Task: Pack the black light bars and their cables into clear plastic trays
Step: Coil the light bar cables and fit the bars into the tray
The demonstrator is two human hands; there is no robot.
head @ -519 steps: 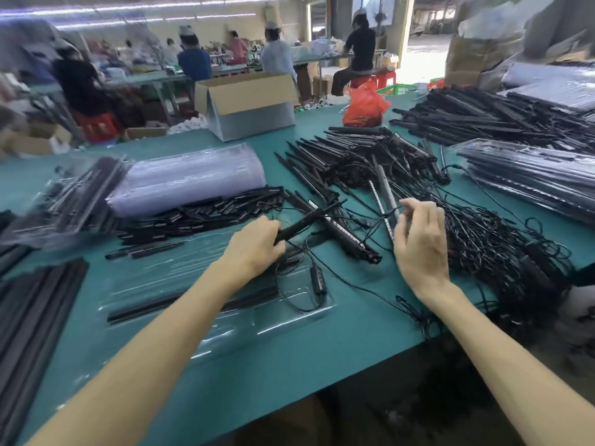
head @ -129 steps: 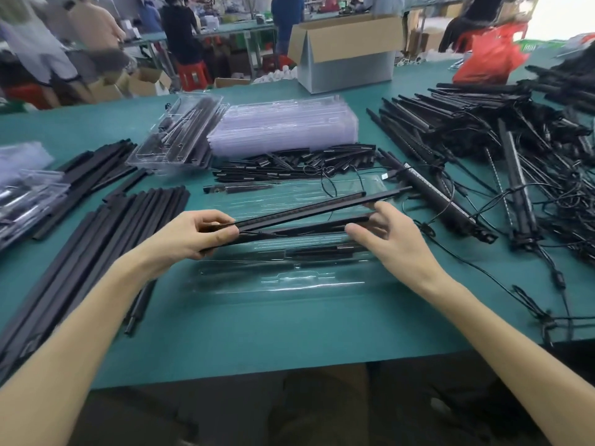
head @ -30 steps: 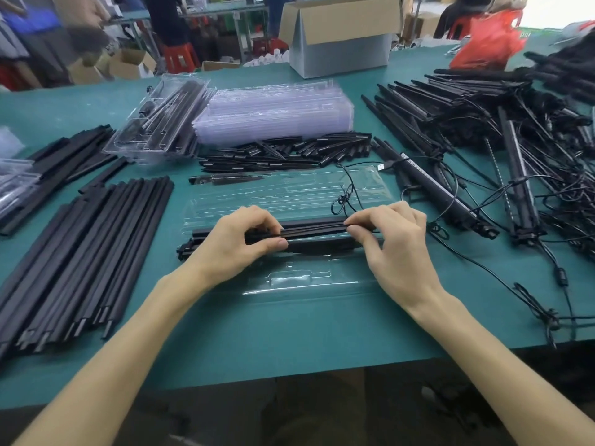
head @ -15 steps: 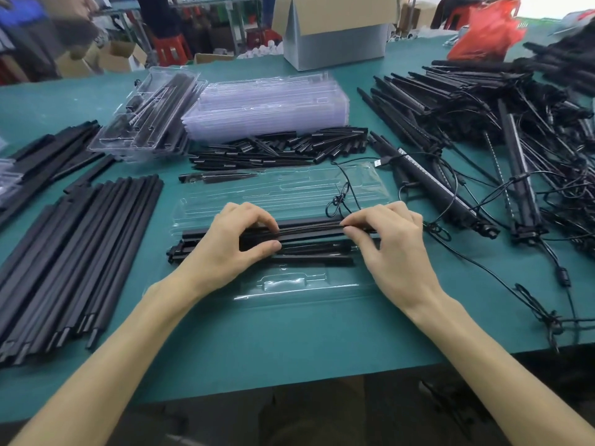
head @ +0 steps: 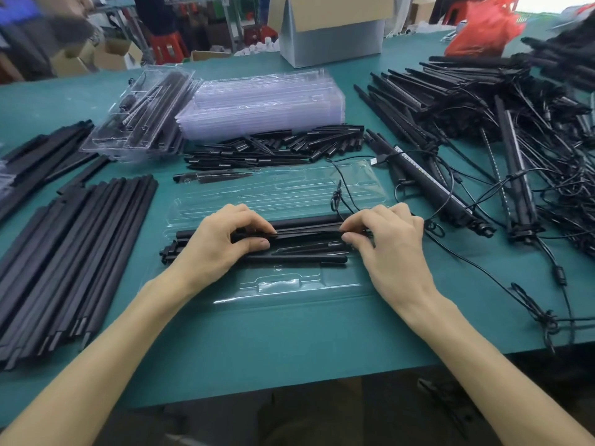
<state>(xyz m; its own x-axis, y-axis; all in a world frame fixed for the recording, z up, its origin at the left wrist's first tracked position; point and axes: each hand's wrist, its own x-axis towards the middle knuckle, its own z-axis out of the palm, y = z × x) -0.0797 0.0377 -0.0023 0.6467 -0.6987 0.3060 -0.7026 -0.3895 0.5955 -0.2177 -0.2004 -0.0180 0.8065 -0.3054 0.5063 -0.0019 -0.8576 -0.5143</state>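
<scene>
An open clear plastic tray lies in front of me on the green table, its lid half folded back. Black light bars lie lengthwise in the tray's near half. My left hand pinches the bars near their left part, thumb below and fingers on top. My right hand pinches the same bars at their right end. A thin black cable loops over the lid and runs off to the right.
A stack of empty clear trays and a packed tray sit behind. Short black parts lie in a heap before them. Long black strips fill the left. Tangled bars and cables cover the right. A cardboard box stands far back.
Both hands have kept their hold on the bars in the tray, with the fingers shifting slightly along them. The bars stay where they were.
</scene>
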